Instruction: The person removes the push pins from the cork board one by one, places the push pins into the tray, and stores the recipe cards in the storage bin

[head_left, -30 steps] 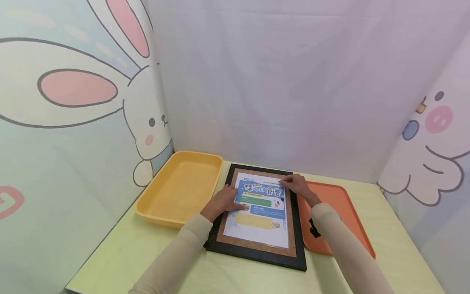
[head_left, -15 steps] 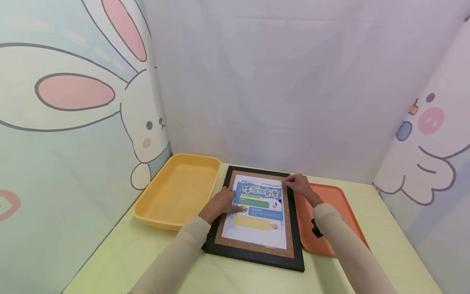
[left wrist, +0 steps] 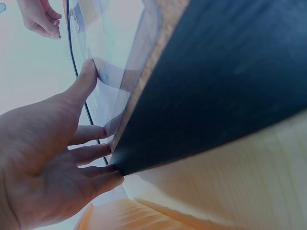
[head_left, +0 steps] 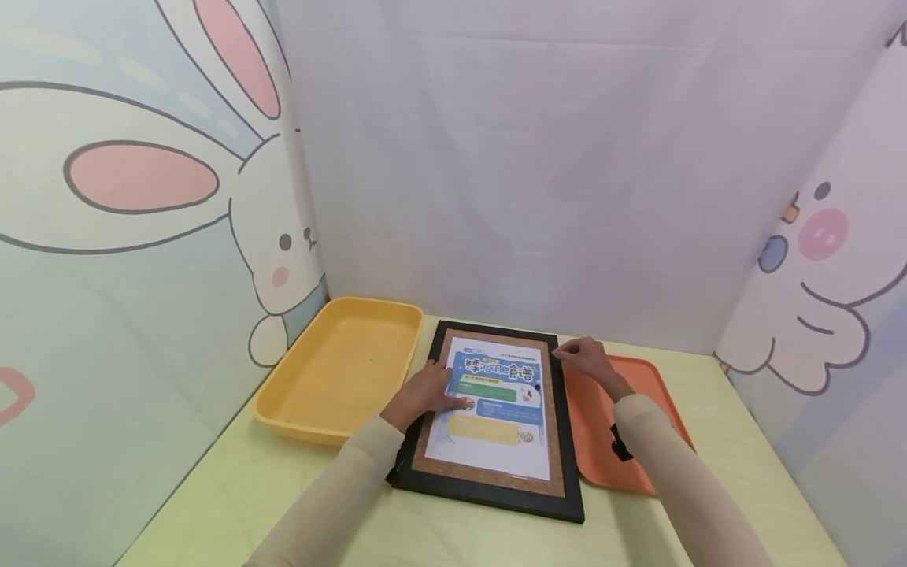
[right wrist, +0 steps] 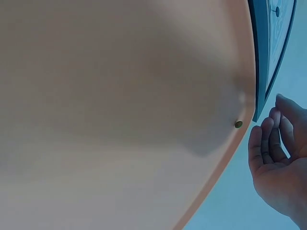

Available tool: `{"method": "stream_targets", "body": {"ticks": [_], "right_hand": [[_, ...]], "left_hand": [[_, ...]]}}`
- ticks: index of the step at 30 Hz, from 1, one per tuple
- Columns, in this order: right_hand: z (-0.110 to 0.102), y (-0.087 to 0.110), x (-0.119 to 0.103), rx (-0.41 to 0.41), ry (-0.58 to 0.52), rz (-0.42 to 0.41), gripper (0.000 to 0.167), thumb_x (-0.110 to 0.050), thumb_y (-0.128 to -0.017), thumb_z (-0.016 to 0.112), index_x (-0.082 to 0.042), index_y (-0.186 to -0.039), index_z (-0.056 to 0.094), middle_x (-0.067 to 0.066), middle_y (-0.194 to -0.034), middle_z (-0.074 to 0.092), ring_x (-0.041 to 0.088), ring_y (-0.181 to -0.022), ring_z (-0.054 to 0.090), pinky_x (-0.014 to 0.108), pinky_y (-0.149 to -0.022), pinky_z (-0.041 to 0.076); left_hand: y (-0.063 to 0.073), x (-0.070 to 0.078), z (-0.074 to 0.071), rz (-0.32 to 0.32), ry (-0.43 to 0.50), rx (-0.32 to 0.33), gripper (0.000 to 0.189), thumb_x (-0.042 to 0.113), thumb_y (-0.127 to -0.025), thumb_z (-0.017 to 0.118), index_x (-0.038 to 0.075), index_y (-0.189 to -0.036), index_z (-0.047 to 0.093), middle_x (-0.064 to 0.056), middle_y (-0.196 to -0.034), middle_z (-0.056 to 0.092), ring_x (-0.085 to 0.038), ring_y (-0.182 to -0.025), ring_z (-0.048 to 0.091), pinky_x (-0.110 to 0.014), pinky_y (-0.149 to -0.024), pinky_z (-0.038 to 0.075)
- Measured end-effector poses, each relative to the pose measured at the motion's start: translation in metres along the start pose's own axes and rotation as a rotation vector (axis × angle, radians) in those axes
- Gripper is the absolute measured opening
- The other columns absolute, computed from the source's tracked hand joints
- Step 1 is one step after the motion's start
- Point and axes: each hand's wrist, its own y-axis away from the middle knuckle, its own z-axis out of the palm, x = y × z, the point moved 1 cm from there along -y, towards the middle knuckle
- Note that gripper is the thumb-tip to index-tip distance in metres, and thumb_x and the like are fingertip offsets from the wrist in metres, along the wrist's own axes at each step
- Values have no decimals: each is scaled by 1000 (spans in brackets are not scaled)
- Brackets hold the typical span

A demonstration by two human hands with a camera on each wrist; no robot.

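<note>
A printed sheet (head_left: 499,465) lies on a cork board (head_left: 556,441) with a black frame (head_left: 496,501). My left hand (head_left: 425,391) rests over the board's left side, thumb on the sheet. In the left wrist view, the straight fingers of the left hand (left wrist: 53,148) touch the board and its edge. My right hand (head_left: 586,358) is above the board's upper right edge, apart from the sheet. Thumb and finger pinch a tiny thing that looks like a thumbtack (left wrist: 59,37). In the right wrist view, the right hand's (right wrist: 280,153) fingers are curled, fingertips together.
A yellow tray (head_left: 336,370) stands left of the board. To its right lies an orange tray (head_left: 602,425), partly under the right forearm; a small round-headed tack (right wrist: 238,124) sits near its rim. Cloth walls with cartoon animals enclose the pale table (head_left: 425,535).
My right hand has moved right, from the sheet's upper right corner to beyond the frame's edge. The left hand stays on the board. The whole head view has shifted slightly.
</note>
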Motion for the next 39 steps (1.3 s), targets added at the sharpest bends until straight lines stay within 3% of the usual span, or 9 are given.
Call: {"method": "stream_targets", "body": {"ticks": [12, 18, 24, 30, 39], "right_hand": [[-7, 11, 10, -11, 48, 6, 31, -20, -97, 74, 6, -113, 76, 23, -109, 74, 32, -91, 64, 44, -82, 57], [-11, 17, 14, -12, 37, -6, 30, -19, -97, 75, 9, -108, 76, 24, -106, 74, 30, -86, 61, 39, -74, 53], [-14, 20, 19, -30, 47, -11, 30, -19, -97, 74, 9, -110, 76, 24, -107, 74, 30, -86, 62, 38, -74, 52], [-15, 22, 23, -52, 62, -9, 30, -20, -98, 74, 7, -110, 76, 16, -93, 74, 24, -77, 59, 34, -66, 46], [-14, 27, 29, -62, 60, -36, 26, -18, -99, 73, 6, -108, 76, 13, -85, 72, 21, -70, 56, 33, -64, 44]], "left_hand": [[0, -2, 1, -8, 17, -3, 80, 57, -86, 80, 5, -143, 60, -13, -151, 54, -31, -125, 53, -44, -107, 47], [-1, -2, 2, -2, 32, 2, 79, 58, -86, 80, 5, -142, 61, -14, -152, 53, -32, -127, 53, -45, -107, 47], [0, -1, 0, -10, 21, -8, 83, 58, -87, 79, 5, -146, 57, -14, -158, 47, -35, -137, 49, -47, -111, 45], [1, 1, -2, -3, 9, -9, 84, 60, -87, 78, 3, -144, 58, -16, -160, 44, -39, -143, 45, -49, -112, 44], [3, -1, -1, 8, 19, 1, 80, 59, -87, 79, 4, -142, 60, -16, -161, 43, -40, -144, 43, -49, -112, 44]]}}
